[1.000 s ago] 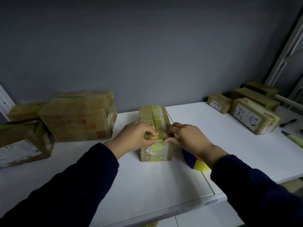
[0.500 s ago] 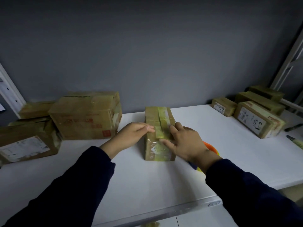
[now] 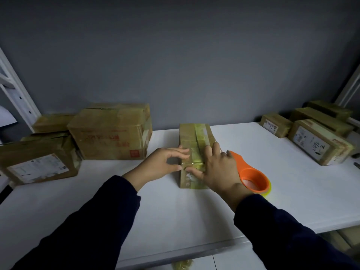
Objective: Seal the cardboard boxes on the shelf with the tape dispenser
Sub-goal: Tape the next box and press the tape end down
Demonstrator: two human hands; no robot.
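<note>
grey wall (image 3: pixel 175 55), white upright post (image 3: pixel 17 94)

A white shelf (image 3: pixel 194 215) carries a small taped box (image 3: pixel 192 141) at centre, an orange tape dispenser (image 3: pixel 251 178) just beside it, and cardboard boxes at left (image 3: pixel 109 133) and right (image 3: pixel 319 141).

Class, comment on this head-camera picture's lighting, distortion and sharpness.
Head view: dim, bluish light; wide-angle bending curves the shelf edge and side posts; soft shadows under both hands; labels on the side boxes too blurred to read; orange tape dispenser stands out.

place: parcel storeroom | cues: labelled cardboard boxes (image 3: pixel 319 142), white shelf (image 3: pixel 292 191)
</note>
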